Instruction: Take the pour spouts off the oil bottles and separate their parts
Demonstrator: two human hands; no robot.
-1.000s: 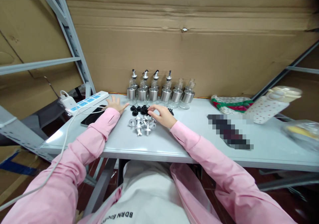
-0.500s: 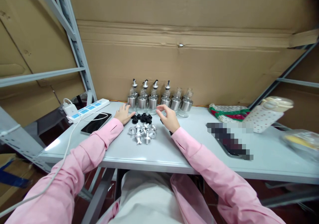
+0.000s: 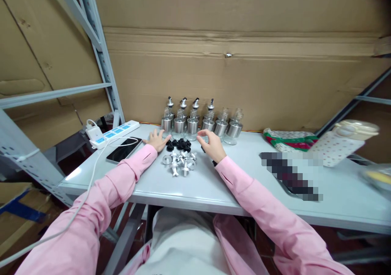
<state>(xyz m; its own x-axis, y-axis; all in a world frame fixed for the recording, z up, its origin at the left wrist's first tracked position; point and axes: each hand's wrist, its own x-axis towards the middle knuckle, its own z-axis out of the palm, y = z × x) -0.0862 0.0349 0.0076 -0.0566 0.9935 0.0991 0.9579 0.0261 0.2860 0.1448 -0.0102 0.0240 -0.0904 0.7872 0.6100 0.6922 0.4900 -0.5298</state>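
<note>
My left hand (image 3: 157, 139) rests on the table with its fingers spread, holding nothing, beside a small pile of black ring-like parts (image 3: 182, 144). To the right of that pile, my right hand (image 3: 212, 144) hovers at or just above the tabletop, thumb and forefinger curved apart with no object visible between them. Silvery pourer spouts (image 3: 185, 163) lie loose between the hands, nearer my body. Behind the hands stand glass bottles with steel sleeves (image 3: 192, 125) in two rows. Several back bottles carry silver pourers (image 3: 196, 102) with black tips; the front ones have bare glass necks.
On the left lie a phone (image 3: 124, 150) and a power strip (image 3: 117, 133), whose white cable (image 3: 88, 193) crosses my left sleeve. To the right are a pixelated dark object (image 3: 288, 175), a patterned cloth (image 3: 287, 140) and a dotted flask (image 3: 337, 144). Cardboard (image 3: 244, 79) backs the table.
The whole view has shifted slightly, so everything appears further right. Against the table, both hands keep nearly the same place and shape. No part or bottle has visibly moved.
</note>
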